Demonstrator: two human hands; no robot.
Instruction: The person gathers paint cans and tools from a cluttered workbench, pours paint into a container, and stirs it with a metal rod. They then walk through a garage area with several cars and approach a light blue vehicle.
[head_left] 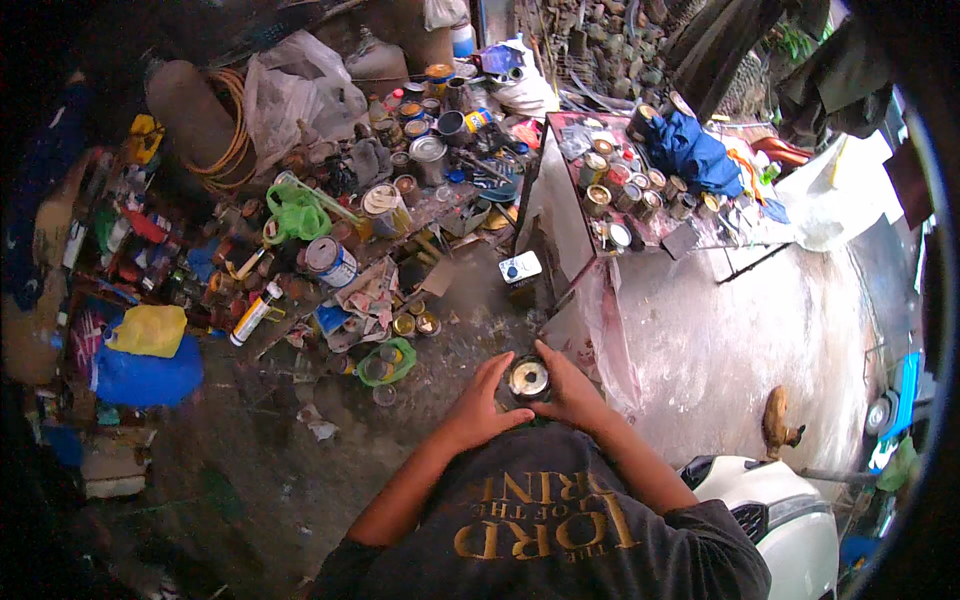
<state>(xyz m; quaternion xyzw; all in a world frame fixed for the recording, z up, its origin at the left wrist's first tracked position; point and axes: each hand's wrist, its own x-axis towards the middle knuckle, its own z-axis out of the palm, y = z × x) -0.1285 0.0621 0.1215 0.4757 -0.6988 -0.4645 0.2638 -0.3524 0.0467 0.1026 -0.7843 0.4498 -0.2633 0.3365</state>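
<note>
In the lower middle of the head view, my left hand and my right hand hold a small round can between them, from its two sides. Its top is pale with a small dark centre; I cannot tell whether a lid is on. My fingers curve around it, the thumbs toward my body. Just ahead and left lie several small tins and a green plastic bag with containers in it.
Many cans, bags and tools cover the left and back, including a labelled can. A table with paint tins and blue cloth stands at back right. A brown dog is on the concrete floor, beside a white vehicle.
</note>
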